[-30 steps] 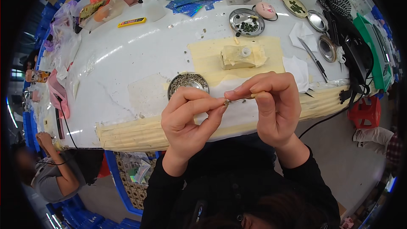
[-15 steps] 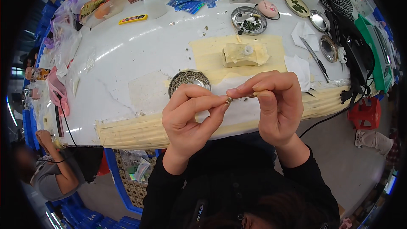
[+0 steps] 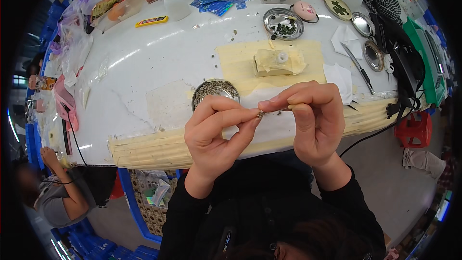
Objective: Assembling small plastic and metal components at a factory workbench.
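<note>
My left hand pinches a tiny metallic-looking piece between thumb and fingertips; its exact kind is too small to tell. Close by on the right, my right hand is closed, thumb against fingers, on a thin stick-like tool with a pale end. One fingertip of the right hand reaches to the small piece. Partly behind my left hand stands a round metal dish holding many small greyish pieces. Beyond my hands, a small block wrapped in yellowish tape carries a little clear cup.
A metal dish with dark green pieces stands farther back, near a pink round case. At right lie a craft knife and round tins. A yellow box lies back left. Another person's arm is at far left.
Both hands keep almost the same place and grip. The view has shifted very slightly; nothing else has visibly moved.
</note>
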`<state>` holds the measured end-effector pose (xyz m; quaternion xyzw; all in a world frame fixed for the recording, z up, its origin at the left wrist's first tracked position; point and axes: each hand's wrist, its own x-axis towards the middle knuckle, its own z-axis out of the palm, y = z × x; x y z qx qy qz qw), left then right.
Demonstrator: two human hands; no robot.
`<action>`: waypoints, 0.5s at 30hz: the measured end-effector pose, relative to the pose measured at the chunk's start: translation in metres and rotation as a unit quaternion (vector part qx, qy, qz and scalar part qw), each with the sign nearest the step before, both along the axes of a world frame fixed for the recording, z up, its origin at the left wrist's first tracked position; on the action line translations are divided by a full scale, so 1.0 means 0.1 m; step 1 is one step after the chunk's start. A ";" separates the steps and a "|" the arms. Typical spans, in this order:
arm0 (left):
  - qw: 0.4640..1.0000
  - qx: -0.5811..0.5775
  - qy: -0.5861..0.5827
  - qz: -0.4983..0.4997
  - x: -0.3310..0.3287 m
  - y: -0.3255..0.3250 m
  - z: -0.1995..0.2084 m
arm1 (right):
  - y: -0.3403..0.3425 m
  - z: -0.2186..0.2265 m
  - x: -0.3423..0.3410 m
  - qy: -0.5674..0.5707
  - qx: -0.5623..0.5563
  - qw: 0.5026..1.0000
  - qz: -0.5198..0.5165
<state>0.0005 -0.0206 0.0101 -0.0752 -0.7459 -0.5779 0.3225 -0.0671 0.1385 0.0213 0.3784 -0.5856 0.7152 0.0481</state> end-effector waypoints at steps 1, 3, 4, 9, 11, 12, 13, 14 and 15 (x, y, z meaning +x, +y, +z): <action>1.000 -0.002 0.000 0.000 0.00 0.00 0.00 | 0.00 0.00 0.01 -0.002 -0.001 1.000 -0.001; 1.000 -0.002 -0.001 0.001 0.00 -0.01 -0.01 | -0.01 0.01 0.01 -0.033 -0.036 0.999 -0.002; 1.000 -0.002 -0.001 0.000 0.00 -0.01 -0.02 | -0.03 0.04 0.01 -0.061 -0.070 0.996 -0.002; 1.000 -0.012 0.008 0.004 0.00 0.00 0.00 | 0.09 0.09 -0.34 0.086 0.062 0.974 -0.198; 0.999 -0.030 0.018 0.015 0.00 0.00 0.01 | 0.08 0.09 -0.49 0.172 0.129 0.932 -0.292; 0.999 -0.039 0.022 0.023 0.01 0.01 0.01 | 0.03 0.11 -0.51 0.173 0.136 0.922 -0.319; 0.998 -0.048 0.025 0.032 0.02 0.01 0.01 | 0.03 0.11 -0.53 0.193 0.165 0.913 -0.320; 0.997 -0.055 0.030 0.034 0.01 0.02 0.00 | 0.03 0.10 -0.55 0.213 0.193 0.903 -0.319; 0.997 -0.063 0.034 0.037 0.01 0.01 -0.01 | 0.03 0.09 -0.57 0.232 0.221 0.892 -0.319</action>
